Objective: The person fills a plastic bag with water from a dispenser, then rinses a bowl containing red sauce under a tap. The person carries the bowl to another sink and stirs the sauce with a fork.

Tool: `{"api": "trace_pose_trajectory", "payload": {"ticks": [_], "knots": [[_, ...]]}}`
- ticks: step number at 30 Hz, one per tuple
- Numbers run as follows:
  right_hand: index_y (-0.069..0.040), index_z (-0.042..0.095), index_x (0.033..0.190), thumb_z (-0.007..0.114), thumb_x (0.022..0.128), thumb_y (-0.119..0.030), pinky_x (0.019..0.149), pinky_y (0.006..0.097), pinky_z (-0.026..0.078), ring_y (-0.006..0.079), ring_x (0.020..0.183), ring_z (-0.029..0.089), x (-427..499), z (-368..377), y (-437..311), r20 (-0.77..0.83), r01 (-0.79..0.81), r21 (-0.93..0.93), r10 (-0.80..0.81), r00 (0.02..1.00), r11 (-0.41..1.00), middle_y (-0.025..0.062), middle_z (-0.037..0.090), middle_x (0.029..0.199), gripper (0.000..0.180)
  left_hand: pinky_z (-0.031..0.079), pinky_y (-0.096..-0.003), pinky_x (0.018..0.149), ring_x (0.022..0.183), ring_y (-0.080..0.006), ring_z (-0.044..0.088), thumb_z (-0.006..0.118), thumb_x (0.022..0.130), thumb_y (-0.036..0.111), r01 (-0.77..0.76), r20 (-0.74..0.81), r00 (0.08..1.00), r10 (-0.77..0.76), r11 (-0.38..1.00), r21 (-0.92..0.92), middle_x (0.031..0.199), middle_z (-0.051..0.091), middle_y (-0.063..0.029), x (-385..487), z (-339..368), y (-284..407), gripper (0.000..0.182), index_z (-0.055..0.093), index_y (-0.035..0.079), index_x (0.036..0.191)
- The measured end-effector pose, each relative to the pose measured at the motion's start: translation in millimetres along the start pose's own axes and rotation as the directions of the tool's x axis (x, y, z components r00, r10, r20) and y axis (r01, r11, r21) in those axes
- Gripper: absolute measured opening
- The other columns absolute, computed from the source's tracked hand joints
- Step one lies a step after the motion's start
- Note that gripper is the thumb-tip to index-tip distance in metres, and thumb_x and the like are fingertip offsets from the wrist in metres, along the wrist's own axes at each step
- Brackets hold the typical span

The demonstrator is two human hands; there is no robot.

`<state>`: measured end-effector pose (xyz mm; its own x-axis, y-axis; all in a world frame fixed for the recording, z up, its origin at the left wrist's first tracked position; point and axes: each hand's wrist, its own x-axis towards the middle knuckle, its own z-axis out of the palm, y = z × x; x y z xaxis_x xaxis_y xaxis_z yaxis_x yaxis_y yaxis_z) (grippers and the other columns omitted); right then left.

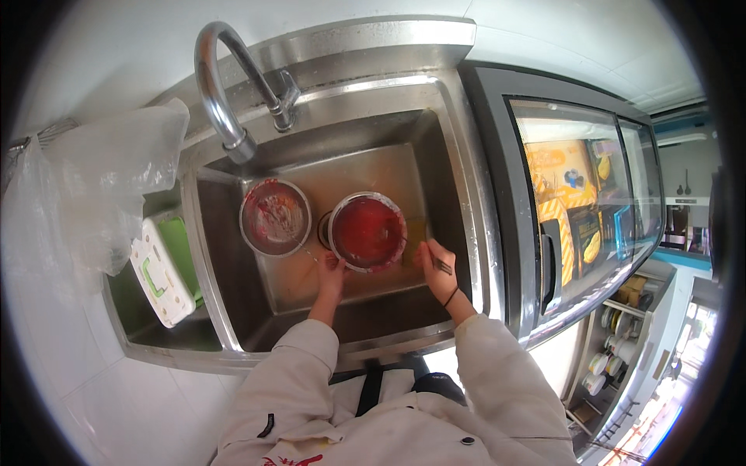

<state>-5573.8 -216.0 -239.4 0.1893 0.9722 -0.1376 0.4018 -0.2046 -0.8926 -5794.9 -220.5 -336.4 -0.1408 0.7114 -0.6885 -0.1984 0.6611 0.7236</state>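
A round metal bowl (366,227) holding red liquid stands in the stainless steel sink. My left hand (331,278) has its fingers at the bowl's lower left rim and seems to grip it. Just right of the bowl, my right hand (438,274) is closed around a thin utensil with a pronged, fork-like end (442,266). Its other end points toward the bowl, and the tip is hard to make out. Left of my left hand, a second metal bowl (275,218) is smeared red and white inside. A thin handle (308,250) leans out of that bowl toward my left fingers.
The chrome tap (224,93) arches over the sink's (344,163) back left. A white-and-green plastic container (163,279) sits in the narrow left basin beneath clear plastic sheeting (111,169). A glass-doored cabinet (495,145) with packaged goods borders the right side. Shelves (612,349) stand farther right.
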Motion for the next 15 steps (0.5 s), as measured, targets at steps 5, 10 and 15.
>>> {"api": "trace_pose_trajectory", "payload": {"ticks": [5, 10, 15], "knots": [[0.001, 0.05, 0.069, 0.051, 0.084, -0.01, 0.047, 0.0315, 0.041, 0.0263, 0.051, 0.055, 7, 29, 8, -0.051, 0.023, 0.037, -0.021, 0.998, 0.999, 0.0161, 0.054, 0.058, 0.019, 0.052, -0.0322, 0.064, 0.08, -0.0183, 0.053, 0.048, 0.083, 0.001, 0.103, -0.032, 0.994, -0.104, 0.994, -0.039, 0.093, 0.05, -0.0079, -13, 9, 12, 0.015, 0.042, 0.006, 0.096], [0.001, 0.051, 0.074, 0.05, 0.083, -0.008, 0.049, 0.0332, 0.042, 0.0308, 0.055, 0.054, -8, 5, -15, 0.236, 0.067, 0.112, -0.092, 0.967, 0.992, 0.016, 0.054, 0.062, 0.013, 0.053, -0.0339, 0.065, 0.079, -0.0194, 0.055, 0.047, 0.084, 0.003, 0.097, -0.07, 0.991, -0.11, 0.982, -0.164, 0.094, 0.051, -0.0092, -5, 2, -3, 0.013, 0.042, 0.006, 0.096], [0.0, 0.048, 0.077, 0.05, 0.081, -0.006, 0.051, 0.0371, 0.041, 0.0351, 0.061, 0.052, 1, -21, -7, 0.301, 0.407, -0.143, -0.352, 0.886, 0.902, 0.0153, 0.051, 0.067, 0.008, 0.054, -0.0331, 0.063, 0.078, -0.02, 0.055, 0.048, 0.084, 0.005, 0.043, -0.062, 0.997, -0.047, 0.997, -0.069, 0.091, 0.05, -0.0093, -3, -7, 1, 0.012, 0.042, 0.005, 0.095]]}}
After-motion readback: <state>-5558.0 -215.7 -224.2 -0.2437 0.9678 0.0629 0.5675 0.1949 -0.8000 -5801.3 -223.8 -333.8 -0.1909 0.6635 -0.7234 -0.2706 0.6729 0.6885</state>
